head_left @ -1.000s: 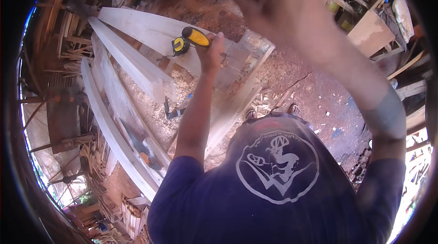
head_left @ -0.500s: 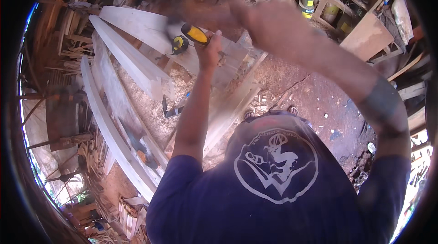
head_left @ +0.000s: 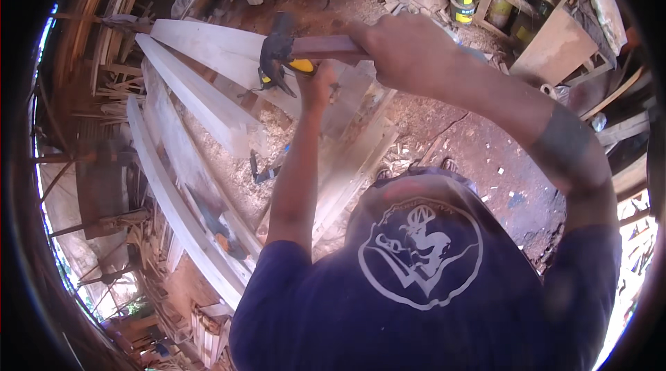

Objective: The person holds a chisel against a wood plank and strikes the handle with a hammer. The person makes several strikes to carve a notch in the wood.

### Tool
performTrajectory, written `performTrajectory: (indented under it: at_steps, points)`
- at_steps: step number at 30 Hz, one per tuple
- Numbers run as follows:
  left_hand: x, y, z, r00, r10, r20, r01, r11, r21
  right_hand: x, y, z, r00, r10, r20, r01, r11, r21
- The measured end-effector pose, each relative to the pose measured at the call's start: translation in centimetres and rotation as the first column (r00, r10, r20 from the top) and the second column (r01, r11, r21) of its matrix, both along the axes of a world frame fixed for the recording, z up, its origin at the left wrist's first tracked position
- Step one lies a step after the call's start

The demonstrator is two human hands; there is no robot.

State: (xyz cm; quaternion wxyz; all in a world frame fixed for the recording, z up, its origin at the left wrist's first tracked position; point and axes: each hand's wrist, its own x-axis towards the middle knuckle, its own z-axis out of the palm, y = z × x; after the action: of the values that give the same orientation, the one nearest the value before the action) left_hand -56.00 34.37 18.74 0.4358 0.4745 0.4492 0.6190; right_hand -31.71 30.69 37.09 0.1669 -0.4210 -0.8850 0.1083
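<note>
My right hand (head_left: 409, 52) grips the wooden handle of a hammer (head_left: 276, 52), its black head over the top of a yellow-and-black tool handle (head_left: 302, 66), perhaps a chisel's. My left hand (head_left: 318, 85) is wrapped around that tool; its working end is hidden. Beneath both lies a pale tapered board (head_left: 205, 45). A tape measure (head_left: 266, 79), mostly covered by the hammer head, sits just left of the tool. Closer to me, among wood shavings, a black angled tool (head_left: 260, 173) is partly visible.
Long pale boards (head_left: 186, 76) fan out leftward, with a saw (head_left: 223, 242) on them. Scrap timber (head_left: 125, 107) crowds the left side. Paint cans (head_left: 463, 3) and wood offcuts stand at the back right. Debris litters the dirt floor (head_left: 485, 156) beside my sandalled feet.
My right hand was raised and blurred; it has come down, bringing the hammer head over the yellow handle. My left hand stays in much the same place.
</note>
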Motion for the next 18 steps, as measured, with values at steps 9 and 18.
performTrajectory:
  at_steps: [9, 18]
  points:
    - [0.3, -1.9, -0.2, 0.993, -0.005, -0.119, 0.001, 0.999, -0.039, 4.5, -0.9, 0.5, 0.843, -0.314, -0.436, 0.226, 0.943, -0.243]
    - [0.6, 5.1, 4.2, 0.923, -0.343, -0.173, 0.216, 0.835, -0.506, 11.3, -4.8, -4.2, 0.559, -0.708, -0.431, 0.332, 0.667, -0.667]
